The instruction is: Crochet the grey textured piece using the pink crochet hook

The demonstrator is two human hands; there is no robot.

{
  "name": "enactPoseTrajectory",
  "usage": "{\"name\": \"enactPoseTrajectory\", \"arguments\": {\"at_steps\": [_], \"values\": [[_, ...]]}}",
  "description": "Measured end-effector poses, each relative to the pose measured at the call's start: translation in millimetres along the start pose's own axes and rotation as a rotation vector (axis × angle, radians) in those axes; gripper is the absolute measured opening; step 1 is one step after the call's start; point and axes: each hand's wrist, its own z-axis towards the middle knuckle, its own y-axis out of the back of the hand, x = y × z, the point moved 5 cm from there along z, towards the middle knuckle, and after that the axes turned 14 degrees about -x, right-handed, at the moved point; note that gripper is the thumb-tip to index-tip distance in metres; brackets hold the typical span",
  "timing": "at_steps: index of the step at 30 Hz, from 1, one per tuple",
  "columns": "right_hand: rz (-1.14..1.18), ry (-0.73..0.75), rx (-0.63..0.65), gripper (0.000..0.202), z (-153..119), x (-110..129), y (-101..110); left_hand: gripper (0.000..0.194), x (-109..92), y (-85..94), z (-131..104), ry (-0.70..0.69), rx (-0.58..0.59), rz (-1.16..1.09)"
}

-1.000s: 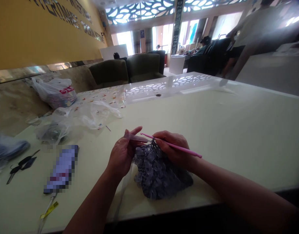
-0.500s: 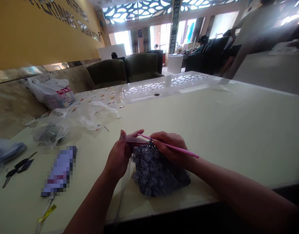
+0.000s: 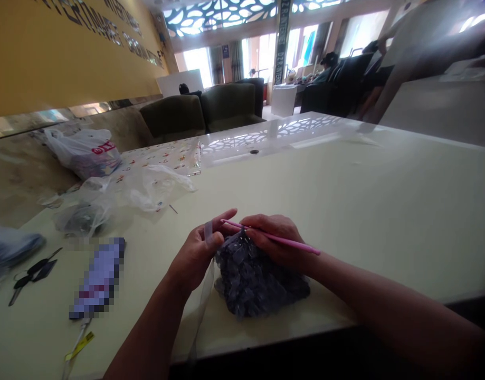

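Observation:
A pink crochet hook (image 3: 292, 243) lies in the grip of my right hand (image 3: 279, 232), its hooked tip pointing left toward my other hand. Dark grey-blue crochet work (image 3: 254, 282) with a ruffled, petal-like surface rests on the table below both hands. Its top edge meets the hook near my right fingertips. My left hand (image 3: 200, 253) has a sheer grey ribbon (image 3: 209, 232) looped over the index finger, with the thumb bent against the edge of the work. The ribbon's tail (image 3: 202, 311) hangs down past the table's front edge.
Keys (image 3: 34, 272), a blurred-out purple item (image 3: 100, 277) and clear plastic bags (image 3: 155, 184) lie to the left on the white table (image 3: 345, 211). A filled white carrier bag (image 3: 84, 150) stands by the wall. Green armchairs (image 3: 230, 105) and people are farther off.
My left thumb has come down from upright to the edge of the work, and the ribbon now loops over the index finger. The hook has shifted slightly left.

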Motion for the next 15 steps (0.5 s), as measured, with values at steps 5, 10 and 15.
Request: {"name": "enactPoseTrajectory", "arguments": {"at_steps": [5, 10, 15], "values": [[0.051, 0.041, 0.045, 0.015, 1.1, 0.6, -2.7, 0.034, 4.5, -1.0, -1.8, 0.033, 0.029, 0.092], [0.108, 0.082, 0.086, 0.022, 1.3, 1.2, -5.1, 0.043, 9.8, -7.0, -5.8, 0.086, 0.041, 0.128], [0.197, 0.12, 0.164, 0.018, 3.9, 6.0, -2.5, 0.038, 9.4, -10.2, -6.1, 0.092, 0.082, 0.119]]}}
